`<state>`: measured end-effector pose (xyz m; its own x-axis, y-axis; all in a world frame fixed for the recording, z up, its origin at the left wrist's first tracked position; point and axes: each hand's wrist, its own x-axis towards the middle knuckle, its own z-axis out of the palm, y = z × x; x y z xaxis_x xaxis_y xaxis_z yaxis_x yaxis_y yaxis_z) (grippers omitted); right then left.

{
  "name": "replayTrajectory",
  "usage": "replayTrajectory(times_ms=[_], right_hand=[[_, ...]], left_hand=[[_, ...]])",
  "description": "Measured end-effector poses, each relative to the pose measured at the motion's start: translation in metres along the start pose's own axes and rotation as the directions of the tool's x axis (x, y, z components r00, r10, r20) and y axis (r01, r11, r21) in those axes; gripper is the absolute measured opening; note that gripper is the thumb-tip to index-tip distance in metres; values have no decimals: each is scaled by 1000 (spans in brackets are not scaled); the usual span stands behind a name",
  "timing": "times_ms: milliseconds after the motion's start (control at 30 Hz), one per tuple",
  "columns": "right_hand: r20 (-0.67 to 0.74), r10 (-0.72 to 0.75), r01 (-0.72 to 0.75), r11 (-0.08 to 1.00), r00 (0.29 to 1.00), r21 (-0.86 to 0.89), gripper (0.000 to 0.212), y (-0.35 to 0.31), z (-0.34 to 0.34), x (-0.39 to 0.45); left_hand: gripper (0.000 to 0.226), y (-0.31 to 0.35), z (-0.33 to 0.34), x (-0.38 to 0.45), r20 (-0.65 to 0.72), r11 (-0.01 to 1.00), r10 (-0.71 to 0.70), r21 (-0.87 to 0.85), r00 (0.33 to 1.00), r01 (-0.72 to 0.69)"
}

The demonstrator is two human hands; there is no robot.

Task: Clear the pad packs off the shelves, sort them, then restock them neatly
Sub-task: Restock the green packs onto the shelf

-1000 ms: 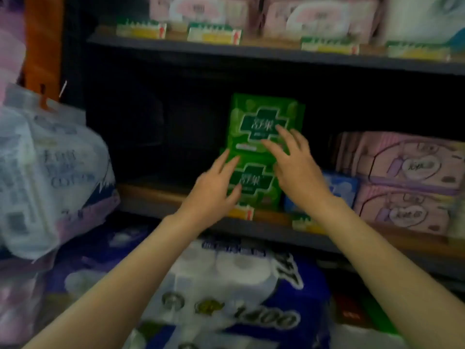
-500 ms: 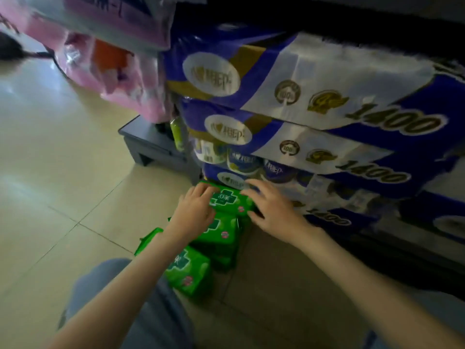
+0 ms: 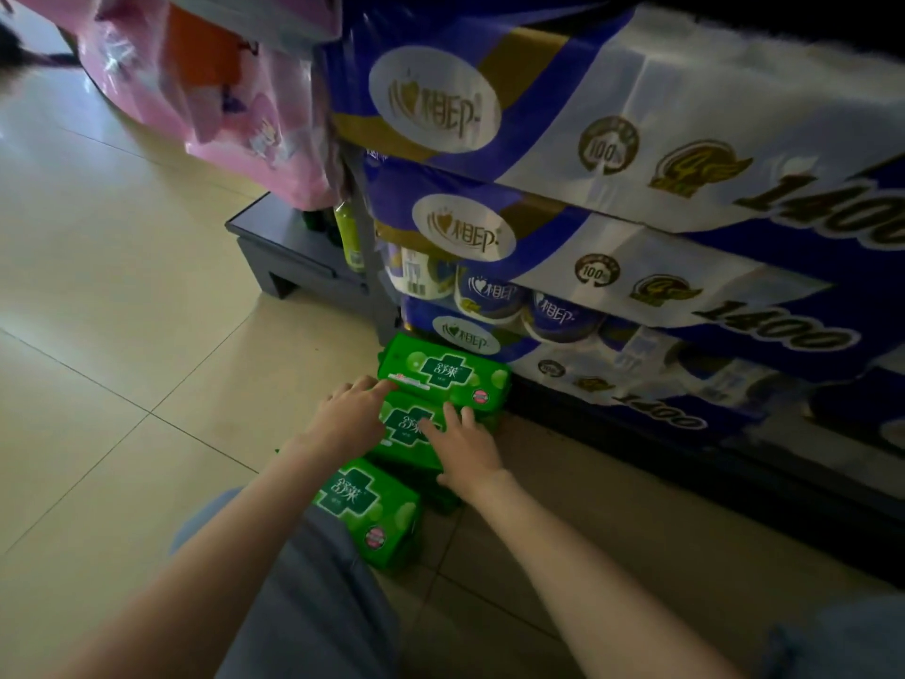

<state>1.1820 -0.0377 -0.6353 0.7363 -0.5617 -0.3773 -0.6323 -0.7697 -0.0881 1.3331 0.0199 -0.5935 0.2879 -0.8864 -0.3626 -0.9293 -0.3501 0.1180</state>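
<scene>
1. Packs under observation: three soft green plastic-wrapped pad packs with a white cross logo are lying in a row on the beige tiled floor (image 3: 122, 296), at the foot of the stacked blue-and-white toilet-roll bales (image 3: 636, 247). The far green pack (image 3: 443, 370) is sitting against the lowest bale; the middle green pack (image 3: 409, 428) is lying just in front of it; the near green pack (image 3: 369, 512) is lying by the person's grey-clad knee (image 3: 313, 605).
2. Left hand (image 3: 350, 421) is resting on the left end of the middle pack, forefinger reaching onto the far pack's near edge; fingers are lying fairly straight, gripping nothing.
3. Right hand (image 3: 465, 445) is pressing flat on the middle pack, fingers spread, nothing pinched.
4. Handling, judged: packs are looking light, squashy and slick-filmed, not fragile. Clamping the two short ends between flat palms should be carrying several at once; pinching the film risks slipping.
5. Containers: none is showing for sorting. A pink plastic bag (image 3: 235, 100) is sitting on a dark low platform (image 3: 274, 242); contents cannot be told.
</scene>
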Motion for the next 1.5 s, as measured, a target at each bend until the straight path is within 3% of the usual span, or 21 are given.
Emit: replayTrajectory(times_ms=[133,267,400,500,600,733,900,1000,1133,1200,1300,1400,1500], right_hand=[[-6,2,-2,1000,1000,-27,77,12,-4,-15],[9,56,-56,998,998,21,85,47,-39,-48],[81,68,-71,997,994,31,66,85,-85,-85],[129,91,-92,996,987,-2,50,107,-111,-101],[68,133,-133,991,989,-4,47,123,-128,-113],[-40,166,-163,985,985,58,47,131,-141,-121],[-101,189,-188,982,977,15,46,121,-148,-129],[-119,216,-225,972,969,-66,44,113,-172,-142],[-262,211,-241,967,942,-86,48,98,-249,-173],[-369,211,-230,973,905,-9,53,88,-297,-196],[-569,201,-154,979,798,130,39,75,-360,-240],[-786,186,-8,974,589,225,36,79,-402,-282],[-894,224,54,963,388,265,33,87,-432,-304]], left_hand=[[71,3,10,-1,129,999,46,-4,991,-46],[77,5,13,9,63,997,70,34,996,-72],[81,35,7,41,21,984,151,87,988,-153],[83,62,0,68,65,957,219,180,974,-227],[93,78,2,85,144,940,185,264,972,-217],[116,89,13,93,151,947,99,290,984,-140],[104,99,24,76,96,825,210,517,973,-228],[103,103,4,66,74,857,294,420,953,-298],[98,102,-74,46,192,870,481,11,855,-493],[87,103,-121,26,193,849,528,-120,827,-514],[76,103,-196,-11,142,795,599,-224,788,-564],[78,99,-266,-55,-14,731,663,-201,748,-652],[82,95,-328,-102,-222,687,663,-201,715,-699]])
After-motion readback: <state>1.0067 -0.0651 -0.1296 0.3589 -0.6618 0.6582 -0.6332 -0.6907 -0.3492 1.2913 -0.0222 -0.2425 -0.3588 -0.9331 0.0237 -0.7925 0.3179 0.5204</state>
